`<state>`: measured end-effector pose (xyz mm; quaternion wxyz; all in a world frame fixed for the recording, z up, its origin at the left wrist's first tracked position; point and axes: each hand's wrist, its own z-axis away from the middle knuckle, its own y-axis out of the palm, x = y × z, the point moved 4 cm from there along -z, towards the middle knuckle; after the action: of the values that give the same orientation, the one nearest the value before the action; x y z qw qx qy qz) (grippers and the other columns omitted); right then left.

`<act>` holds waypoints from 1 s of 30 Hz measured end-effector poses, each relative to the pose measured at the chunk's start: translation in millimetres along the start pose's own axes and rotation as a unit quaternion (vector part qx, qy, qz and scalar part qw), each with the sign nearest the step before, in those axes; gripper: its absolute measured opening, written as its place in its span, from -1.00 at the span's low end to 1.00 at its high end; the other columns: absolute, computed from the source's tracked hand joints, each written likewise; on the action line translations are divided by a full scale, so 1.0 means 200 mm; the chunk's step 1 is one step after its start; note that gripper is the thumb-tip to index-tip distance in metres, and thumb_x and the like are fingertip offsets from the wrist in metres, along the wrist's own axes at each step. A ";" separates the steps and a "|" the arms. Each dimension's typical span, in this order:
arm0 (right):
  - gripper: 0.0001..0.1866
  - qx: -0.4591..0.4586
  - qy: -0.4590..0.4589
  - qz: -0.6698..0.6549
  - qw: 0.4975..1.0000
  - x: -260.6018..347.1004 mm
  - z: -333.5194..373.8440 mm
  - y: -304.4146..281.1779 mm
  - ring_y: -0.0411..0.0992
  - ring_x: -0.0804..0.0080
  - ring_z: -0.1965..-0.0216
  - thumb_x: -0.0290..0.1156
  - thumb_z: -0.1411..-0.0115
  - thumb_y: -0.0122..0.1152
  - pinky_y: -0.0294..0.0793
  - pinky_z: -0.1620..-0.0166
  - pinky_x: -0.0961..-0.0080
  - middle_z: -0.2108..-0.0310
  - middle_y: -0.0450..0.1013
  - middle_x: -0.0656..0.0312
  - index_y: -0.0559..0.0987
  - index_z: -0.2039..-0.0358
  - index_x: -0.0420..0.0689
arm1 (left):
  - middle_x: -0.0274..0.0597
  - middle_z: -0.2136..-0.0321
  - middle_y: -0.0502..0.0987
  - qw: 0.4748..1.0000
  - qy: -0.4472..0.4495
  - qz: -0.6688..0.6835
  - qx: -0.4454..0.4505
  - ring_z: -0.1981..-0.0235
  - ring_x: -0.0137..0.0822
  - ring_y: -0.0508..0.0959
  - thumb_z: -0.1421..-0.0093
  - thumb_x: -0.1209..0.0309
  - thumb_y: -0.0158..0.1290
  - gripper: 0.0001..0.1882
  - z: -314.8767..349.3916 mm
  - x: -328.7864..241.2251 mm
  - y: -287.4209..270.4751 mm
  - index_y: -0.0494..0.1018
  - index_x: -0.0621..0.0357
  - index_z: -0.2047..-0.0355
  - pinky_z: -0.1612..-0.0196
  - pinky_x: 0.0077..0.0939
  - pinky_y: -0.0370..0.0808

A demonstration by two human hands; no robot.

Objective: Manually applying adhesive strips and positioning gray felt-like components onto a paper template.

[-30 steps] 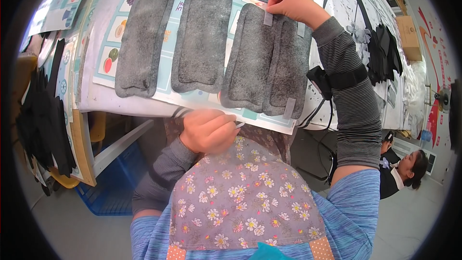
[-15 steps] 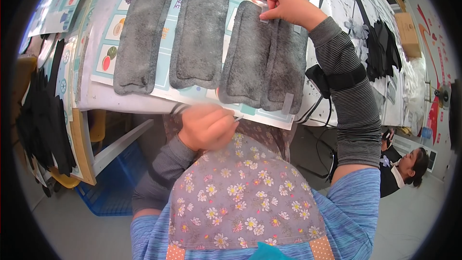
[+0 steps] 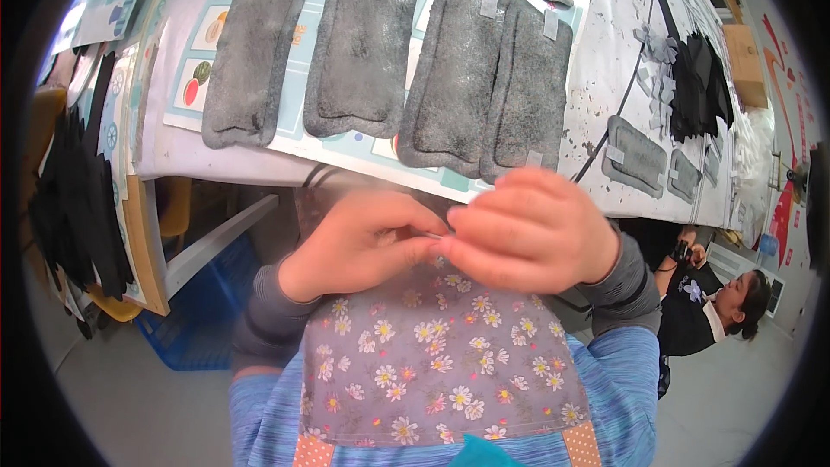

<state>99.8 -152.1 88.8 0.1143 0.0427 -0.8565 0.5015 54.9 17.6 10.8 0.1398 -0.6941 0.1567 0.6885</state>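
In front of my apron, my left hand (image 3: 367, 238) and my right hand (image 3: 532, 232) meet with fingertips pinched together. Between them is a small pale strip (image 3: 437, 235), mostly covered by the fingers. Beyond the hands, several long grey fuzzy pads lie on a printed sheet: one at far left (image 3: 258, 52), another beside it (image 3: 365, 47), and two overlapping on the right. The left one of that pair (image 3: 454, 78) has a pale tab (image 3: 489, 3) at its top. Its neighbour (image 3: 532, 91) carries a tab (image 3: 550, 25) on top and another near its lower end.
Smaller grey pads (image 3: 635, 157) with pale tabs lie on the white table at right, near pale strips (image 3: 654, 65) and black fabric pieces (image 3: 696, 86). More black pieces (image 3: 73, 207) hang at left above a blue crate (image 3: 194, 320). Another person (image 3: 705, 316) sits at right.
My right hand has left the tab at the top of the third pad and come down to my left hand. My left hand stays low, its fingers now meeting the right's.
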 end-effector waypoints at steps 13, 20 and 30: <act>-0.76 -0.077 0.177 0.099 0.976 0.02 0.25 0.10 0.46 0.38 0.30 -0.51 0.07 0.26 0.41 0.30 0.38 0.33 0.49 0.26 0.59 0.31 -0.19 | -0.40 0.46 0.43 0.965 0.026 -0.126 -0.230 0.44 -0.60 0.37 -0.23 0.63 0.05 -0.78 -0.06 0.02 0.00 0.48 0.28 0.10 0.37 -0.68 0.30; -0.71 -0.093 0.263 0.127 0.952 -0.02 0.21 0.20 0.45 0.32 0.31 -0.50 0.17 0.26 0.36 0.25 0.36 0.35 0.47 0.28 0.58 0.32 -0.18 | -0.28 0.49 0.46 0.837 0.299 -0.385 -0.248 0.52 -0.30 0.39 0.01 0.63 0.19 -0.78 -0.08 0.13 -0.01 0.54 0.16 0.31 0.39 -0.44 0.31; -0.72 -0.061 0.243 0.132 0.959 -0.03 0.21 0.28 0.44 0.35 0.28 -0.48 0.14 0.23 0.33 0.25 0.38 0.32 0.48 0.27 0.57 0.32 -0.20 | -0.42 0.54 0.44 0.799 0.316 -0.463 -0.218 0.53 -0.33 0.41 0.17 0.55 0.22 -0.76 -0.07 0.15 0.02 0.57 0.06 0.41 0.39 -0.39 0.30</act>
<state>89.0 -162.0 20.6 0.2546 -0.2008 -0.8298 0.4541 66.8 7.3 -18.6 0.2297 -0.8751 -0.3025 0.3000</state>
